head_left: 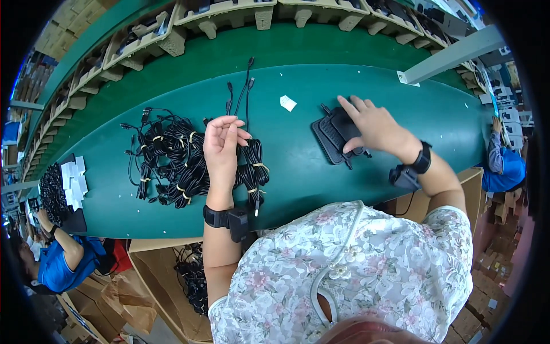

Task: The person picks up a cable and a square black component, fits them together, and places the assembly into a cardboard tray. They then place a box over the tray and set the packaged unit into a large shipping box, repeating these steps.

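My left hand (222, 143) is raised palm-up beside a heap of bundled black cables (172, 146), its fingers curled against the thumb. Whether anything is pinched there is hidden. Several loose cable ends with plugs (250, 83) stick out past its fingertips, away from me. More tied bundles (256, 166) lie just right of the wrist. Over to the right, my right hand (375, 126) spreads its fingers and thumb over a small stack of flat black textured pieces (329, 136), with short stubs jutting from the edges. The thumb appears to touch the top piece.
A white paper slip (288, 103) lies between the hands. Cardboard trays (223, 12) line the far ledge, and a grey post (450, 54) rises at right. A carton with black cables (172, 286) stands below the near edge. Blue-shirted people work at left (71, 264) and right (507, 169).
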A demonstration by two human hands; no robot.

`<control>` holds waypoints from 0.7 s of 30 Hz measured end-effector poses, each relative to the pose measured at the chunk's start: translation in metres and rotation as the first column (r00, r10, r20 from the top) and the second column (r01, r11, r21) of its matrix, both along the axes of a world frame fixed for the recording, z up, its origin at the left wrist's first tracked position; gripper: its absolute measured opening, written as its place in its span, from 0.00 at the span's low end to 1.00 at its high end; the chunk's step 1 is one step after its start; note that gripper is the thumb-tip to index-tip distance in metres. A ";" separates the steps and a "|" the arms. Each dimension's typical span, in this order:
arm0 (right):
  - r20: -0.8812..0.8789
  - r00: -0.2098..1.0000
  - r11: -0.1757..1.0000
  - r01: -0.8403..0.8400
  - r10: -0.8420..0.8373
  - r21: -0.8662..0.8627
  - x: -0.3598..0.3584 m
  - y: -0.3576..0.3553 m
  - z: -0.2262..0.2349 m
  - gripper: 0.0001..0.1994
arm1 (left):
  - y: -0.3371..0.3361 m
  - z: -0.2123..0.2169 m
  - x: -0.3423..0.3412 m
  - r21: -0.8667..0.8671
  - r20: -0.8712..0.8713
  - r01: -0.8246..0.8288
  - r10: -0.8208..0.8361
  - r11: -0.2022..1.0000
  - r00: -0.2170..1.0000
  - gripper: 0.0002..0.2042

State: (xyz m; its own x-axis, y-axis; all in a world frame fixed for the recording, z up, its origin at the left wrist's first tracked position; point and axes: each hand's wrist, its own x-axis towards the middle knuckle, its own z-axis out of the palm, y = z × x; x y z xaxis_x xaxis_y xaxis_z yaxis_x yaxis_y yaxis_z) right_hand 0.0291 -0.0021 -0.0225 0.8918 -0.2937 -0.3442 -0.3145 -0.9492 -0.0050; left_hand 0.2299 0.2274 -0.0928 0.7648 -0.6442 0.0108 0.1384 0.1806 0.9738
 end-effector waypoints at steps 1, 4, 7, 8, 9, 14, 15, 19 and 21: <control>0.039 0.999 0.999 0.017 -0.016 -0.042 -0.001 0.004 -0.008 0.48 | -0.001 -0.003 0.003 -0.003 -0.001 0.000 0.000 1.000 1.000 0.06; 0.040 0.995 0.996 0.087 -0.087 -0.005 0.000 0.006 -0.024 0.48 | -0.001 -0.011 0.008 -0.006 0.006 -0.001 0.001 1.000 1.000 0.06; 0.092 0.993 0.998 0.068 -0.069 0.013 -0.001 0.000 -0.027 0.45 | -0.003 -0.014 0.009 -0.014 0.016 0.000 0.001 1.000 1.000 0.06; 0.142 0.990 1.000 0.013 -0.014 0.011 -0.002 -0.003 -0.026 0.42 | -0.004 -0.015 0.009 -0.018 0.020 -0.001 0.002 1.000 1.000 0.06; 0.190 0.981 0.999 -0.043 0.041 0.005 -0.002 -0.006 -0.026 0.39 | -0.005 -0.015 0.010 -0.023 0.024 -0.002 0.003 1.000 1.000 0.06; 0.068 0.976 0.931 0.173 -0.205 0.320 0.014 -0.024 -0.001 0.30 | -0.002 -0.016 0.010 0.004 0.021 -0.015 0.014 1.000 1.000 0.06; 0.166 0.958 0.935 0.177 -0.236 0.308 0.017 -0.031 -0.001 0.27 | -0.003 -0.017 0.010 -0.007 0.023 -0.011 0.011 1.000 1.000 0.06; 0.351 0.859 0.865 0.187 -0.374 0.465 0.034 -0.052 0.001 0.17 | -0.004 -0.015 0.006 -0.033 0.027 -0.001 0.002 0.999 1.000 0.07; 0.278 0.790 0.615 0.153 -0.546 0.773 0.050 -0.054 0.005 0.11 | -0.001 -0.013 0.005 -0.033 0.034 0.009 -0.008 0.999 0.999 0.08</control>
State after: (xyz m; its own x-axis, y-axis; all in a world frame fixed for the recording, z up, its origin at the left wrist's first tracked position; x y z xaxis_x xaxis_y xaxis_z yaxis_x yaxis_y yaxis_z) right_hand 0.0787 -0.0559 -0.0175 0.8643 -0.4715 -0.1751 -0.3905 -0.4096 -0.8245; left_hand 0.2352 0.2260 -0.1061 0.7581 -0.6495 0.0582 0.1072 0.2121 0.9714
